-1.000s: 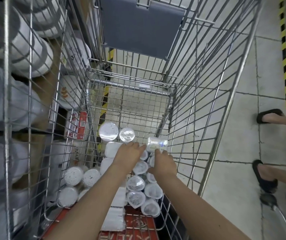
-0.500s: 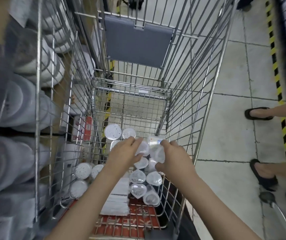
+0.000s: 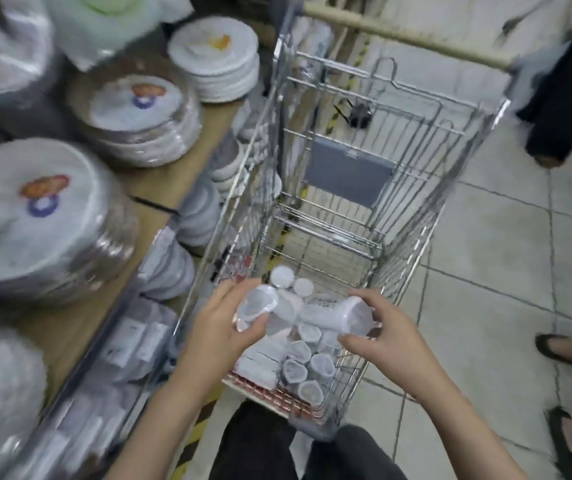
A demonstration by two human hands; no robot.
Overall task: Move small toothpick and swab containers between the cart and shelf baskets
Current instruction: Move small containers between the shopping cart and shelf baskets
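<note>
Head view, looking down into a wire cart [image 3: 412, 188] parked just beside a wooden shelf [image 3: 159, 181]. Both hands are up over the near end of the cart, each with a clear container. The left hand [image 3: 222, 323] grips a small clear tub [image 3: 255, 306], fingers curled over its top and thumb clamped under its rim; the tub is tilted, mouth toward the camera. What is inside it is too blurred to tell. The right hand [image 3: 388, 334] holds a clear jar [image 3: 343, 315] lying on its side, lid end toward the palm, fingers curled over the top and thumb below. There is a label with dark print on its side, unreadable here.

Down in the near end of the cart sits a cluster of more small tubs [image 3: 307, 367], packed touching one another, tops up. Just beyond the hands stand two white round lids [image 3: 289, 280], side by side. Flat white packs [image 3: 256, 363] lie along the cart's left side, touching the tubs, and a red strip [image 3: 270, 393] runs under them at the near edge. The far half of the cart shows bare wire and a grey flap [image 3: 346, 174].

On the shelf, wrapped plate stacks [image 3: 35, 216] crowd the top, blurred. Dark trousers [image 3: 277, 448] show below the cart's near edge, and sandalled feet [image 3: 568, 351] stand on the tiled floor [image 3: 485, 265] at right.
</note>
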